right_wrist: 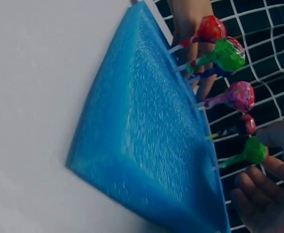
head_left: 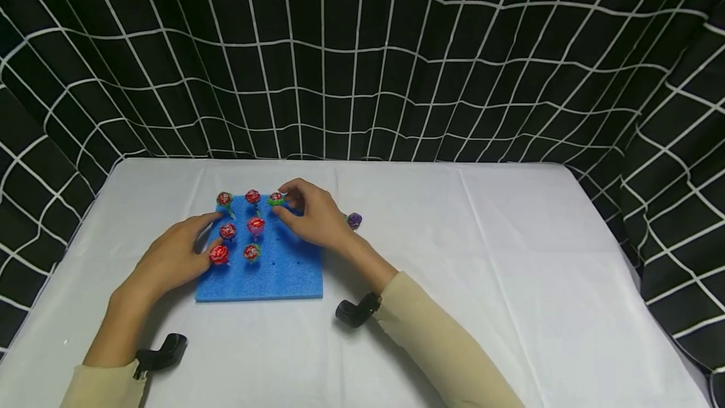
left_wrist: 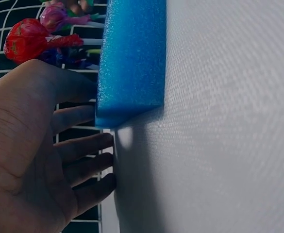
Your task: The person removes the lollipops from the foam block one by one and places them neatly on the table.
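Note:
Several wrapped lollipops stand by their sticks in a blue foam block [head_left: 300, 282]. At the block's back right, my right hand [head_left: 317, 213] pinches a green-and-red lollipop [right_wrist: 255, 151] by its head between thumb and index finger, its stick end at the foam. My left hand [head_left: 175, 254] rests along the block's left edge, fingers loosely extended, thumb touching the foam. Beside that thumb is a red lollipop [head_left: 219, 254]. Nearby stand a pink lollipop [head_left: 255, 226] and another green-and-red lollipop [head_left: 252, 252].
A purple lollipop [head_left: 354, 220] lies on the white tablecloth [head_left: 453, 282] right of the block, partly hidden by my right hand. Small holes dot the foam's right part. A black curtain with white grid lines [head_left: 362, 68] hangs behind and beside the table.

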### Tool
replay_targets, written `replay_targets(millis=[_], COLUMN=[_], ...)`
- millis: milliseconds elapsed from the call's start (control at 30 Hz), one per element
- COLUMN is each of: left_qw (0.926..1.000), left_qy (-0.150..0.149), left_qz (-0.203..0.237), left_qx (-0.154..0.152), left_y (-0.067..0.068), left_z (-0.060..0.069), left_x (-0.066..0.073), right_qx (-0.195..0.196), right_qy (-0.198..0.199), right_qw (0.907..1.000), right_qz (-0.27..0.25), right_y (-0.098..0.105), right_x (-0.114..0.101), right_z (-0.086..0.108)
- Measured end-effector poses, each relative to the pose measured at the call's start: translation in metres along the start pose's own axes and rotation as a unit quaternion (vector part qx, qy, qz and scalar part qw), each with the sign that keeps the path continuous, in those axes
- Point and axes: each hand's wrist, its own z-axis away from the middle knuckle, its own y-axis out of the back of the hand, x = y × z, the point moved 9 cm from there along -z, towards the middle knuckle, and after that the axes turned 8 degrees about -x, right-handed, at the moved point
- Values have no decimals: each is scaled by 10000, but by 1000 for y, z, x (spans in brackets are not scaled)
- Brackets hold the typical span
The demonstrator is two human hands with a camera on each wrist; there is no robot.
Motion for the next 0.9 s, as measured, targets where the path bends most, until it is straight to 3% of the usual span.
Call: replay_targets(millis=[300,533,900], left_qw=[9999,9999,10000], left_qy=[-128,-105,1], left_qz=[-1,23,-21], left_qx=[63,89,80], left_y=[-2,3,0], left_z=[-2,-2,0], left_x=[2,2,1], right_qx=[226,345,452], right_qy=[-109,-63,-135], right_qw=[9992,9974,9928], right_qz=[-303,-630,-1098], right_y=[-11,-13,-16], right_x=[7,6,11], right_z=[-1,-7,-3])
